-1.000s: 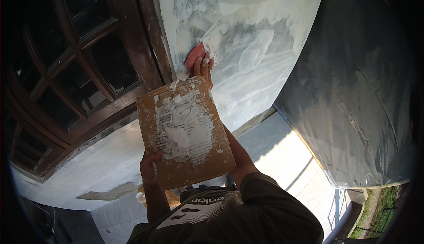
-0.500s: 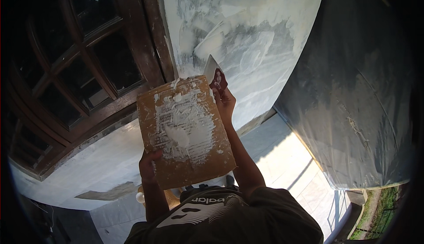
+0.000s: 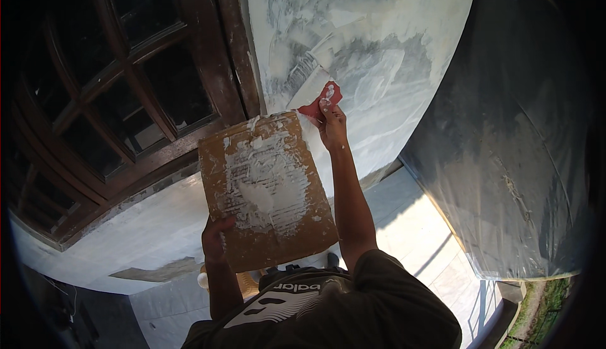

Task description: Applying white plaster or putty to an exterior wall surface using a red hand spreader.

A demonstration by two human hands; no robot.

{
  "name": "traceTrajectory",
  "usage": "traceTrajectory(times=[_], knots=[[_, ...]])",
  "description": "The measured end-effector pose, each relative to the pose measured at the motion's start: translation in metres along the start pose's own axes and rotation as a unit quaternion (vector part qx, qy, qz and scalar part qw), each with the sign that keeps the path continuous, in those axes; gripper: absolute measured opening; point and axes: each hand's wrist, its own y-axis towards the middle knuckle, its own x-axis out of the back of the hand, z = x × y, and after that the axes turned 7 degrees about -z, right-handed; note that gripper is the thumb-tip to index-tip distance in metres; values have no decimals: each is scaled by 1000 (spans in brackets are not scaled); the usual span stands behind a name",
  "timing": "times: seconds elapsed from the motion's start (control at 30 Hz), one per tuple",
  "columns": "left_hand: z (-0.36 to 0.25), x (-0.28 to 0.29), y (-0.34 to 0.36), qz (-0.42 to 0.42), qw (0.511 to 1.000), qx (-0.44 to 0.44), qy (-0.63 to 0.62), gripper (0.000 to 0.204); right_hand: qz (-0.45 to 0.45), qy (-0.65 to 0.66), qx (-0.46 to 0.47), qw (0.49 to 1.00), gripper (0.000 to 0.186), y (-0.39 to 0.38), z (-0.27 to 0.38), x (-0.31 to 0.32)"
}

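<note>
My left hand [image 3: 217,236] grips the lower left edge of a brown cardboard sheet [image 3: 278,248], thumb on top. White filler paste [image 3: 265,185] is smeared thickly over its middle. Beyond the sheet's far right corner, my right hand [image 3: 331,125] is closed on a putty knife [image 3: 322,99] with a red handle part and a pale, wide blade. The blade lies against, or very close to, the patchy white and grey wall [image 3: 366,39]; actual contact is hard to make out. Streaks of paste show on the wall around the blade.
To the left is a dark brown wooden window frame [image 3: 126,65] with glass panes, bordering the wall. A dark plastic sheet [image 3: 499,147] hangs on the right. Below lies a tiled floor [image 3: 416,241], partly sunlit. Grass [image 3: 543,308] shows at the lower right.
My right hand has moved up and outward from the cardboard's edge to the wall, and the putty knife has turned so its blade faces the wall. The left hand still holds the cardboard.
</note>
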Motion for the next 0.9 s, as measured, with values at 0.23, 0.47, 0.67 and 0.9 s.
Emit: traceTrajectory(times=[0.23,0.47,0.67,0.9], knots=[[21,-1,-7,-52,998,-23,-18,60,-131,-55,244,959,15,3,41,-12],[58,-9,-9,-119,990,-74,-1,55,-131,-565,459,673,50,38,-28,-65],[66,-2,-8,-145,986,-79,17,52,-96,-605,418,671,65,12,-67,-67],[57,-10,-9,-142,986,-82,13,54,-51,-627,389,673,67,-16,-91,-69]])
